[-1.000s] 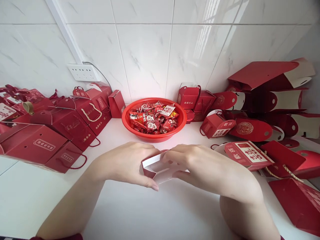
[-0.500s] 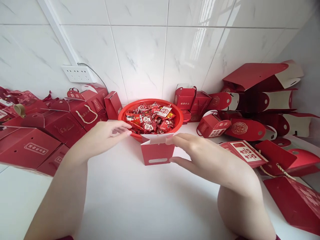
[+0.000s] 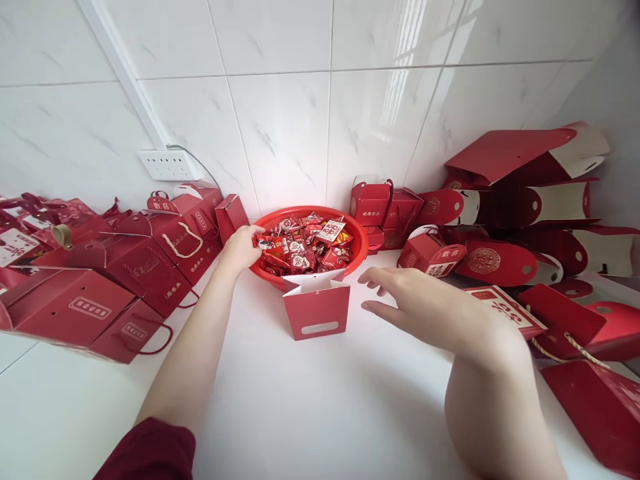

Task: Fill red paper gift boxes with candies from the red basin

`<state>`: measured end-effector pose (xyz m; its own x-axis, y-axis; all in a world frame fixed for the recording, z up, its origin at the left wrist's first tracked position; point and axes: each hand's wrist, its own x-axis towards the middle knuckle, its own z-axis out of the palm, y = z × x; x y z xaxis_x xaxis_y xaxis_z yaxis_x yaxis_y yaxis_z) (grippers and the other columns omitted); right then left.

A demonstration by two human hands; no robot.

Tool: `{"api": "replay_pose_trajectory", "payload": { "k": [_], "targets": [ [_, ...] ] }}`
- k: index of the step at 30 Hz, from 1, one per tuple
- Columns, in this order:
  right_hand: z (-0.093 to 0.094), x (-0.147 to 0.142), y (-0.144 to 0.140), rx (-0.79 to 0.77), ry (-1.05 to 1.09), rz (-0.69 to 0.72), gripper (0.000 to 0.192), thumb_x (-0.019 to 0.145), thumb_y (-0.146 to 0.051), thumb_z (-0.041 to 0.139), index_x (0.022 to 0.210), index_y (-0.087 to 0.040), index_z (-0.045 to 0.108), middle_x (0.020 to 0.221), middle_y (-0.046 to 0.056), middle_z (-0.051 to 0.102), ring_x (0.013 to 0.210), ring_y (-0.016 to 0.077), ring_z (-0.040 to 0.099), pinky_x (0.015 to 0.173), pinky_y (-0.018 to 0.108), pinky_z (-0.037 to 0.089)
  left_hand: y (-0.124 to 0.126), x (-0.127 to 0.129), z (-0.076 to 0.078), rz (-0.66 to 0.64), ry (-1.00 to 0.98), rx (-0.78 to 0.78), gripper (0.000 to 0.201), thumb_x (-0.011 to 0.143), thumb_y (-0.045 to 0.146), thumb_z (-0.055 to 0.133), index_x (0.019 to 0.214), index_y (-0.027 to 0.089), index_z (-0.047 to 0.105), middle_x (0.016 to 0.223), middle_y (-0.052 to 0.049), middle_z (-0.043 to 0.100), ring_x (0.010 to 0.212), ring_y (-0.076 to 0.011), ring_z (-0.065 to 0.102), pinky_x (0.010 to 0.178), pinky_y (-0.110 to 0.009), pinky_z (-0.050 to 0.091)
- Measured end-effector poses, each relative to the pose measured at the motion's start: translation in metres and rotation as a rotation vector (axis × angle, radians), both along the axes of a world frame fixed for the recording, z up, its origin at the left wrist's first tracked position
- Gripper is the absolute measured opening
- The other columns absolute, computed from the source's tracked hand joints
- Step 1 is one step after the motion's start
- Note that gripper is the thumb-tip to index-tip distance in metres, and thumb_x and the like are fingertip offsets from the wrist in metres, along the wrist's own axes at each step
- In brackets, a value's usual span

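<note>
Red plastic forms the basket (image 3: 363,241), which stands on the bench (image 3: 300,413) near the tiled wall (image 3: 280,127) and contains wrapped sweets (image 3: 300,259). One red box (image 3: 316,310) stands upright on the bench, directly in front of the basket, with its top open and a pale slot (image 3: 320,329) facing the wearer. Left hand (image 3: 241,248) is positioned at the left side of the basket rim, fingertips at the sweets; whether the fingers pinch a sweet cannot be told. Right hand (image 3: 410,300) is held just to the right of the box, apart from it, with thumb and fingers spread. Left cartons (image 3: 95,307) stand grouped, several fitted with cord handles. Right cartons (image 3: 493,263) are piled, some with open ends. Socket strip (image 3: 169,165) is mounted on the wall.
</note>
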<state>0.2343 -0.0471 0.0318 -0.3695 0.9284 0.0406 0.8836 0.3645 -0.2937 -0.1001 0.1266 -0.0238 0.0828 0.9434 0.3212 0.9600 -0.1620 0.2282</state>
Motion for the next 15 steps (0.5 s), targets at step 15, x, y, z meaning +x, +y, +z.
{"api": "replay_pose_trajectory", "payload": {
  "k": [15],
  "targets": [
    [0.004, 0.012, 0.014, -0.005, 0.125, 0.028, 0.027, 0.092, -0.029, 0.051, 0.117, -0.023, 0.061, 0.11, 0.006, 0.071, 0.097, 0.0235, 0.067, 0.075, 0.031, 0.048, 0.002, 0.02, 0.009, -0.03, 0.15, 0.041, 0.024, 0.077, 0.027, 0.065, 0.1, 0.026, 0.07, 0.11, -0.007, 0.068, 0.106, -0.0262, 0.062, 0.093, -0.035, 0.047]
  ]
}}
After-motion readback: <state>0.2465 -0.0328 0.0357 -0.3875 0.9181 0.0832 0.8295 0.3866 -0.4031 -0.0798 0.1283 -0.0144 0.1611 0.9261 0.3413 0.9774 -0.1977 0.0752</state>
